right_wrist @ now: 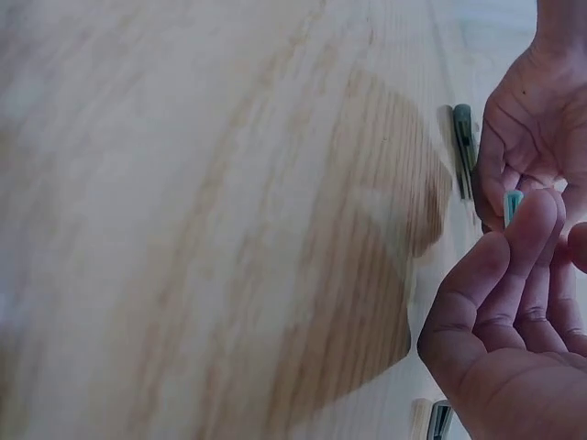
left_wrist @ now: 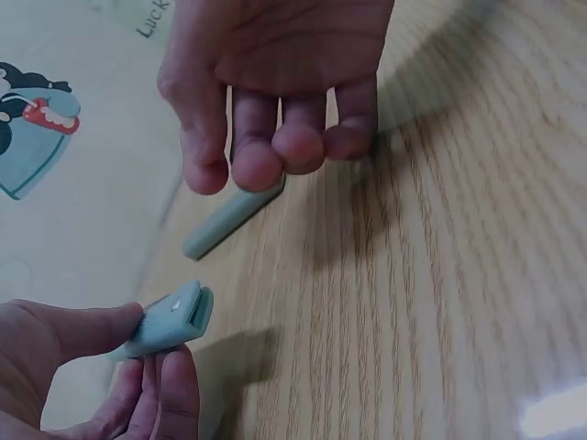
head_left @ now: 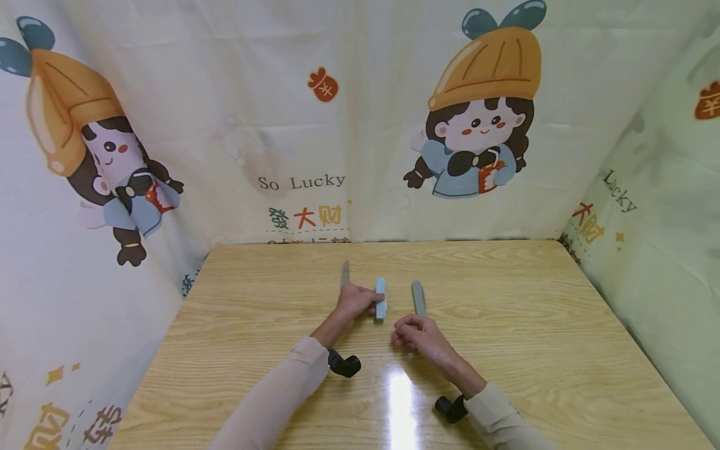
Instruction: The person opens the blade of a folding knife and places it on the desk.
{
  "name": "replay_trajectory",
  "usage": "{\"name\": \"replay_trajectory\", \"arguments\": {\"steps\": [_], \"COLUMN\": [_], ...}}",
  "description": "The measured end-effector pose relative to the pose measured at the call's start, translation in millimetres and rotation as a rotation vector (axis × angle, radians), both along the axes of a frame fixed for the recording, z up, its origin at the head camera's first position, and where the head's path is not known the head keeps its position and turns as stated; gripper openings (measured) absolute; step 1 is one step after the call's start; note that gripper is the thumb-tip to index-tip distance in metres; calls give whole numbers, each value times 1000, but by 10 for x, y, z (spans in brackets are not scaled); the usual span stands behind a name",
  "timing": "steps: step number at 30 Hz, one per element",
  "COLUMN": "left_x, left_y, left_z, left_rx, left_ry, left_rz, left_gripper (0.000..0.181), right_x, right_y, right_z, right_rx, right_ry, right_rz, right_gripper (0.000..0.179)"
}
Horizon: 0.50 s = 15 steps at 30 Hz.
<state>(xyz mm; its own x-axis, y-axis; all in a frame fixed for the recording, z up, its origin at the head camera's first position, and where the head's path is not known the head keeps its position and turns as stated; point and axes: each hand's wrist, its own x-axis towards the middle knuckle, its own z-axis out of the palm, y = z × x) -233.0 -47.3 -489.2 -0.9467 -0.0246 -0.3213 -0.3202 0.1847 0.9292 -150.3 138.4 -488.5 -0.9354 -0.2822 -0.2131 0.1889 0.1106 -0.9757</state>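
Observation:
My left hand [head_left: 355, 301] pinches a light blue folding knife [head_left: 380, 300] between thumb and fingers, above the middle of the table. Its slotted end [left_wrist: 188, 316] faces the camera in the left wrist view. To the right, my right hand [head_left: 420, 336] hovers with fingers loosely bent and nothing between them. Just beyond its knuckles lies a grey-green handle [head_left: 418, 297], its near end hidden by the hand. A slim grey-green tool [right_wrist: 463, 142] lies beyond my left hand, which covers part of it.
All of this is on a pale wood-grain table [head_left: 253, 306]. Printed curtains [head_left: 382, 156] stand along its back and sides. A black wrist camera [head_left: 344, 364] hangs under my left forearm, and another [head_left: 450, 409] under the right.

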Motion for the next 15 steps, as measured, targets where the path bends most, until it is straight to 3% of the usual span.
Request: {"name": "replay_trajectory", "arguments": {"steps": [10,15], "left_x": [118,215], "left_y": [-18,-32], "left_z": [67,92], "left_rx": [133,156], "left_ry": [-44,-53], "left_rz": [-46,-100], "left_gripper": [19,19], "right_x": [-31,-54], "right_y": [-16,-26], "right_z": [11,-5], "right_rx": [15,-4], "right_ry": [9,6], "right_rz": [-36,-50], "right_gripper": [31,33]}}
